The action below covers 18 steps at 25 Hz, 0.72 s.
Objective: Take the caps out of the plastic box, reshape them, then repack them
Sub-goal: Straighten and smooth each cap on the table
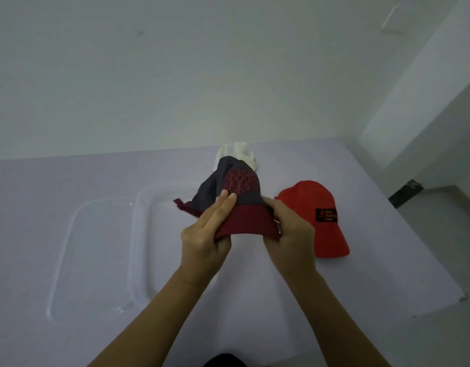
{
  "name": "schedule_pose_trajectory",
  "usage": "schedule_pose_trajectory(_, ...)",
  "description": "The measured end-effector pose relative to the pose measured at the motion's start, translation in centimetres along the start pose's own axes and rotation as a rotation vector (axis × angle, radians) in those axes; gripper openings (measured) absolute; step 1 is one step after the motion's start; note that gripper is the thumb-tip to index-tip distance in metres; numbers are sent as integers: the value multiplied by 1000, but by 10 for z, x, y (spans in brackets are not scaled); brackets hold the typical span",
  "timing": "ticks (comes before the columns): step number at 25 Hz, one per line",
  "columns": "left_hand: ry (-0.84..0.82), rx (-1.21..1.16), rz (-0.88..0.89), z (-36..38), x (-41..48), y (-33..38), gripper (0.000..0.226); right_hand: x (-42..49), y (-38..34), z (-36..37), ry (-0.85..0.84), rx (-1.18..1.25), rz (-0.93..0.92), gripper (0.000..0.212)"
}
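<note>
Mid-reshape: your left hand (202, 242) and right hand (289, 239) each grip the dark cap (239, 189) by its brim above the counter (387, 274), while the red cap (318, 223) and white cap (236, 152) lie out on it and the box (141, 234) looks empty, so repacking seems not yet begun.

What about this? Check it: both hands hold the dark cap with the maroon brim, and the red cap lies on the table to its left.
Wrong side. The head view shows the left hand and right hand holding the dark cap with the maroon brim, but the red cap lies on the table to its right, not left.
</note>
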<state>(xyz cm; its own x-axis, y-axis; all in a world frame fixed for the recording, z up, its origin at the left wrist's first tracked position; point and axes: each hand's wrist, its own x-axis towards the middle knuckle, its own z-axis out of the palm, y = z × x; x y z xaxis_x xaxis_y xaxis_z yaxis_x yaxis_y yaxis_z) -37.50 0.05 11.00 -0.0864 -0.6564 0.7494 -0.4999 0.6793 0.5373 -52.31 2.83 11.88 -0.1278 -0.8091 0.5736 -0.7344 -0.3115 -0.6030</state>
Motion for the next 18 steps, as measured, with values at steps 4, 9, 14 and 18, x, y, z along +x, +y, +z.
schedule_pose_trajectory(4,-183,135,11,13,6,19,39,12,36,-43,3,-231,-172,43)
schedule_pose_trajectory(9,-181,105,-173,41,11,70,42,13,57,-57,119,-244,-252,35)
schedule_pose_trajectory(14,-53,310,150,58,15,60,35,13,54,-64,74,-190,-252,42)
schedule_pose_trajectory(18,42,263,257,70,13,65,35,1,51,-64,42,-67,-226,46)
